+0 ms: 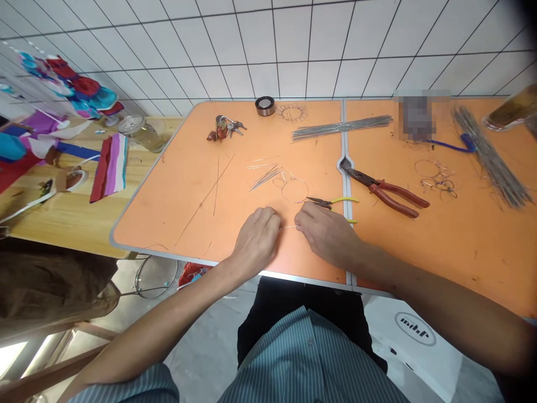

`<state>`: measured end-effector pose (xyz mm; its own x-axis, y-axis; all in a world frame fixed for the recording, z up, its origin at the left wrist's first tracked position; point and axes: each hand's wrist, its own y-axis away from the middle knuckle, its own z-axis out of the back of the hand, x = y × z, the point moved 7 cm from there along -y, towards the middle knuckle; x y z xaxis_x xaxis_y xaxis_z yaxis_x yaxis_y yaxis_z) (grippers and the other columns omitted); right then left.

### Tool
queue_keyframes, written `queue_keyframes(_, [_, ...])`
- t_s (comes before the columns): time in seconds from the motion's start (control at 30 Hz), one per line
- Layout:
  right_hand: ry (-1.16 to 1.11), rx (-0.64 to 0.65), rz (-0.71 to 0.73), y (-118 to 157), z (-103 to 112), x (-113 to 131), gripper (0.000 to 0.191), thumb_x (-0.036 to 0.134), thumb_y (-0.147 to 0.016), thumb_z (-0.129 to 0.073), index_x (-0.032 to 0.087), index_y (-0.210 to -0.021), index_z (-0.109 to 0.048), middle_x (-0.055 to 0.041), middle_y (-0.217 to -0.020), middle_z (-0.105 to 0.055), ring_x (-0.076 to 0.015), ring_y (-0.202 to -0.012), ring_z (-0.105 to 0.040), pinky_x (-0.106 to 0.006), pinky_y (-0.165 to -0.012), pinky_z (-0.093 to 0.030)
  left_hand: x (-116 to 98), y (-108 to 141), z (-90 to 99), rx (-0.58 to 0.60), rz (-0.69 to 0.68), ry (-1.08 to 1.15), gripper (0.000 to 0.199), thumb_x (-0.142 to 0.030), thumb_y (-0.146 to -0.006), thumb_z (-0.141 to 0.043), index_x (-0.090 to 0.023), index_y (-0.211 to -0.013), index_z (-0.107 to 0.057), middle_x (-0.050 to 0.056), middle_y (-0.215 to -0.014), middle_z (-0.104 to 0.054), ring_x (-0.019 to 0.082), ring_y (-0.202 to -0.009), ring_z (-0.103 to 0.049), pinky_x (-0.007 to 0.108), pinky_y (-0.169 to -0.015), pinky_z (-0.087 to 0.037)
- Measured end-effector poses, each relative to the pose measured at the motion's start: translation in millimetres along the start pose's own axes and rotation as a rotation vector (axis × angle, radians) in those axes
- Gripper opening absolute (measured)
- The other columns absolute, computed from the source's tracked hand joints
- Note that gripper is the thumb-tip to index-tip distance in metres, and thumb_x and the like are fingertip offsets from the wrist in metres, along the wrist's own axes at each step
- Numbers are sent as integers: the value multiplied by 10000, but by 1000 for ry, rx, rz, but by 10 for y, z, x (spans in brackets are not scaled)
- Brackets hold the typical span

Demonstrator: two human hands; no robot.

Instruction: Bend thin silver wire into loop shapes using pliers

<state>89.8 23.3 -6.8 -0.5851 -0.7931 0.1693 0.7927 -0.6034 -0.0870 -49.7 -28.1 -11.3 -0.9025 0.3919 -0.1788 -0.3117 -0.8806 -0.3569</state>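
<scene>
A thin piece of wire stretches between my two fists, low over the front of the orange table. My left hand closes around its left end, and my right hand grips the other end. Just beyond my right hand lie yellow-handled pliers, partly covered by it. A wire ring with small loops rests on the table past my fingers. Several short cut wires are scattered to the left of that ring.
Red-handled pliers lie across the table joint at right. Bundles of straight wire sit behind them and at far right. Keys, a tape roll, a glass and a wooden side table surround the work area.
</scene>
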Motion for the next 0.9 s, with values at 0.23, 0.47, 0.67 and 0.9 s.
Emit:
queue_keyframes(0.23, [-182,-66,-121,-3,232,-150,207,178,-1087,-492,189,-1015,-686,-77,-1039,-675,-190,-864,-573,-320,-647,-314,76,-75,152,-40,64,224,155,-119,-1052,-531,-197,-973,-638,53,-883,-707,216,-827,-614,352,-728,-459])
queue_keyframes(0.47, [-612,-219,-217,4,638,-511,131,215,-991,-611,199,-883,-683,-17,-863,-643,-166,-795,-576,-319,-703,-380,205,-468,374,-17,331,1174,206,-378,-979,-787,-195,-1069,-760,55,-877,-800,167,-767,-712,306,-747,-564])
queue_keyframes(0.67, [-1088,-165,-370,21,619,-648,188,362,-892,-738,194,-843,-672,22,-751,-590,-127,-661,-482,-303,-621,-344,218,-838,422,-260,386,1456,289,-428,-831,-940,-197,-945,-808,73,-989,-837,145,-806,-727,288,-824,-605])
queue_keyframes(0.9, [-1201,-177,-399,-33,559,-636,181,344,-868,-736,194,-800,-662,18,-752,-586,-130,-688,-502,-302,-656,-375,122,-1043,217,-297,481,1480,274,-377,-820,-933,-197,-891,-740,42,-867,-815,130,-743,-718,252,-734,-588])
